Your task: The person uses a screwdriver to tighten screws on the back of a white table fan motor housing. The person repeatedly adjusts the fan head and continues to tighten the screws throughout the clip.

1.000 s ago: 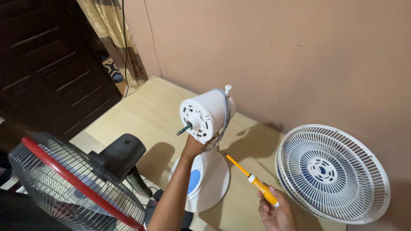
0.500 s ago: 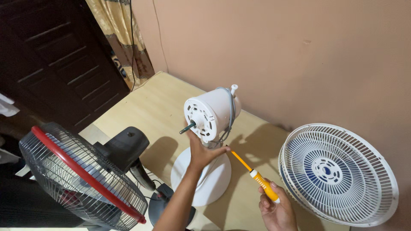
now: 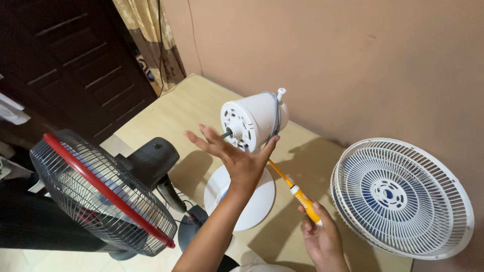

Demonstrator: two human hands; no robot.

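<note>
Left hand: your left hand is spread open, palm up, under the white fan motor head on the table.
Right hand: your right hand grips the orange screwdriver, tip below the motor head.
Nearby: white fan grille right, dark fan left.

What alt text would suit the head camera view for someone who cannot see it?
A left hand, open, cups a white fan motor housing on its round base, while the right hand holds an orange-handled screwdriver beneath it. A white fan grille leans right; a dark red-rimmed fan stands left.
</note>
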